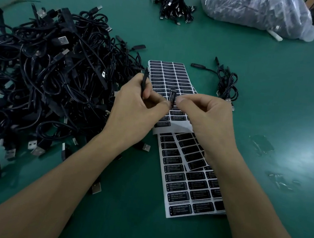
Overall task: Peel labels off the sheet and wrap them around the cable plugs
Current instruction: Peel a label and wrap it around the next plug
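My left hand (134, 106) curls round a thin black plug (144, 82) and holds it upright above the sheet (168, 75), so its bare side faces the sticker. My right hand (206, 116) pinches a peeled label (172, 98) between thumb and forefinger, the other fingers tucked in. The label stands on edge just beside the plug, not yet on it, and my left fingertips seem to meet its lower end to steady it. I work right over the sheet, I think, so each new label is a short reach away.

A second sheet (180, 179) lies nearer me, partly under my right wrist. The big pile of cables (50, 78) sits at my left on the green table (271, 92), close to the hand that picks plugs up. One small bundle (226, 83) lies apart on the right, perhaps finished work.

The only container is a clear plastic bag (256, 11) at the far edge. It is stuffed with dark cables, and another loose bunch (172, 4) lies beside it.
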